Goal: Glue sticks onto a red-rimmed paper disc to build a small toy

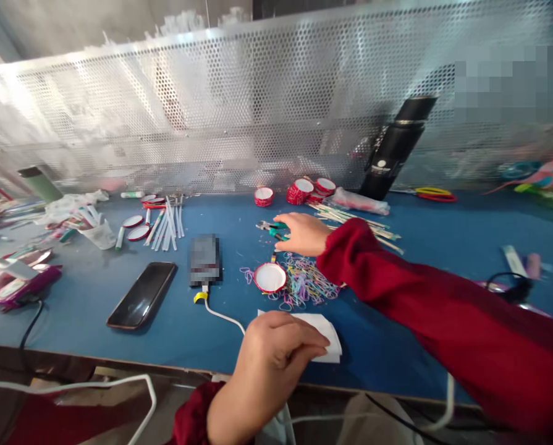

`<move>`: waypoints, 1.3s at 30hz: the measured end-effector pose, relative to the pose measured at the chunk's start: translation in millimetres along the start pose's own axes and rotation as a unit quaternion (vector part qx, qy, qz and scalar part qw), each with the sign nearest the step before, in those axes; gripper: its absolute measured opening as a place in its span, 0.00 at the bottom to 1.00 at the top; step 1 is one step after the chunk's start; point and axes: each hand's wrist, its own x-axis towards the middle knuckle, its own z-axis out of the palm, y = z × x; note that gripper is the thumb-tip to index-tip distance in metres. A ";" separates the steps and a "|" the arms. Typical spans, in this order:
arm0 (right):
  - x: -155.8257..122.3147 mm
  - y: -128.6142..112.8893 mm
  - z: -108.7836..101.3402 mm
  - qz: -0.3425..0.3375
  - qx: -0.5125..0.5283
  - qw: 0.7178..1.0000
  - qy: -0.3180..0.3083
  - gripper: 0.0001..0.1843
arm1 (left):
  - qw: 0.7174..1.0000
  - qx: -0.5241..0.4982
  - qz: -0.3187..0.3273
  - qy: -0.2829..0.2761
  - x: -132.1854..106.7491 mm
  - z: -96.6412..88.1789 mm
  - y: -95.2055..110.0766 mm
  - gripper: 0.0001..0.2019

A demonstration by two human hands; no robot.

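Note:
My right hand (304,233) reaches across the table, its fingers and thumb closed around the teal handles of small pliers (278,231), whose metal jaws point left. Nearer to me, my left hand (280,346) is bent at the wrist in a pinch above folded white paper (329,334). Whatever may be between its fingertips is too small to make out. Between the hands lies a small round drum with a white face and red rim (270,277), its short stick pointing away. It rests against a pile of multicoloured thin strings (306,281).
Small red drums (300,191) and a bundle of thin sticks (350,219) lie behind my right hand. A black flask (396,148) leans against the perforated metal screen (239,111). On the left are a phone (141,295), a cabled device (205,259) and white tubes (167,225).

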 end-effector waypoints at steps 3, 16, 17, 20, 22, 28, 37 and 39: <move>28.8 -1.1 13.0 -0.009 -0.010 1.000 -0.005 0.35 | 1.000 0.021 -0.012 0.013 -1.6 -2.2 -3.3 0.03; 65.3 -4.8 29.3 0.003 -0.007 1.000 0.002 0.32 | 0.998 -0.037 0.031 0.038 9.0 -6.9 -1.1 0.05; 61.8 -6.9 18.2 -0.002 -0.005 1.000 0.011 0.31 | 0.998 -0.042 0.032 0.039 9.2 -7.1 -0.7 0.05; 36.4 -16.3 -27.4 -0.054 0.040 0.997 0.039 0.24 | 0.996 -0.046 0.034 0.061 9.3 -9.2 1.8 0.06; 1.1 -25.3 -57.2 -0.079 0.097 0.990 0.060 0.18 | 0.995 -0.042 0.034 0.087 8.4 -11.6 4.6 0.08; -159.7 -56.2 -45.6 -0.022 0.314 0.944 0.096 0.10 | 0.980 -0.022 0.106 0.167 1.8 -15.7 15.6 0.07; -251.7 -88.0 29.8 0.204 0.771 0.585 0.146 0.13 | 0.972 0.060 0.199 0.111 -1.8 12.7 39.3 0.03; -255.3 -90.0 25.6 0.209 0.787 0.564 0.139 0.15 | 0.973 0.049 0.205 0.093 -3.9 18.1 43.5 0.04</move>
